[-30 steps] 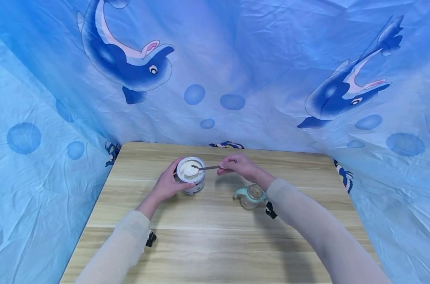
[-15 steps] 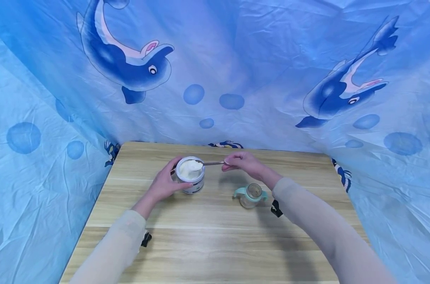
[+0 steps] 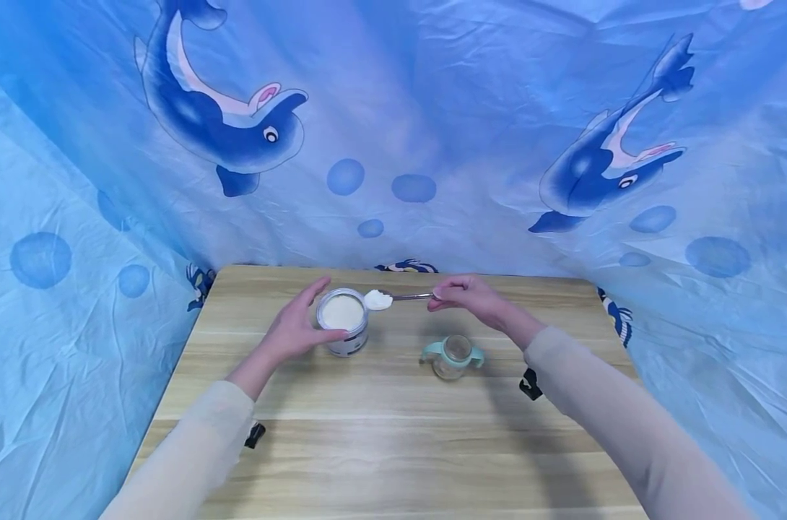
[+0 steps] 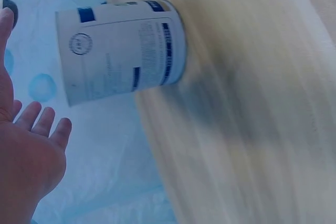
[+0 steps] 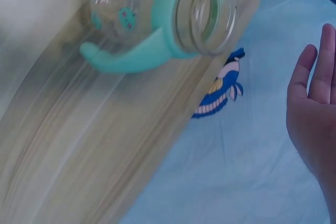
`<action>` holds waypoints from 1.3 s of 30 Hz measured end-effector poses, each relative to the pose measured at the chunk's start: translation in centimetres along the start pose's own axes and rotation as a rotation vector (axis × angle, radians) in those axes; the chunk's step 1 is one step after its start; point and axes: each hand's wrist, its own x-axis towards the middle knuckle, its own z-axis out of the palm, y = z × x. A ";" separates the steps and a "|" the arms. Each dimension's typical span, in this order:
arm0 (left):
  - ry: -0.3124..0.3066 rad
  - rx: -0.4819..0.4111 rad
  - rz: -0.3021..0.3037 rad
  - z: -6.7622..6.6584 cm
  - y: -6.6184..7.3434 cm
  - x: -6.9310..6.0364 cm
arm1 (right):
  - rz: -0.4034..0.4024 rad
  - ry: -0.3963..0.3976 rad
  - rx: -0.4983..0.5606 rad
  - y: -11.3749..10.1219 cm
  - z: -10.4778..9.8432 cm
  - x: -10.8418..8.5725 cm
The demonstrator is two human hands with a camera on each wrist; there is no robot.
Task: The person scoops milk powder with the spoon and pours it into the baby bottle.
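In the head view a round can of white powder (image 3: 343,312) stands upright on the table, its top uncovered. My left hand (image 3: 294,325) is around its left side, thumb in front and fingers behind; the left wrist view shows the spread fingers (image 4: 62,132) apart from the can (image 4: 118,51). My right hand (image 3: 469,297) pinches the handle of a metal spoon (image 3: 411,296). A heap of white powder (image 3: 377,300) sits on the spoon's bowl, just right of the can's rim. Below the right hand stands a clear bottle with teal handles (image 3: 452,357), its mouth uncovered.
The wooden table (image 3: 393,433) has its back edge against a blue curtain (image 3: 393,144) printed with dolphins. Curtain also hangs at the left and right sides. In the right wrist view the bottle (image 5: 131,19) lies close to the camera.
The spoon has risen out of the can with powder on it and moved right, past the rim. My left hand has loosened from the can. The head view has shifted slightly.
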 end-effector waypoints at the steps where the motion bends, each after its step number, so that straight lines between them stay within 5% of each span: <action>1: 0.002 0.010 0.009 0.0 0.4 0.1 | 0.002 0.006 0.000 0.0 -0.3 -0.4; 9: -0.025 0.063 0.068 0.7 3.0 0.8 | -0.001 0.054 -0.029 0.0 -2.1 -3.1; 22: -0.114 0.059 0.140 4.0 6.1 1.8 | 0.028 0.150 -0.029 0.7 -5.8 -7.8; 39: -0.212 -0.006 0.203 9.8 7.0 2.9 | 0.044 0.229 -0.050 1.8 -8.3 -11.9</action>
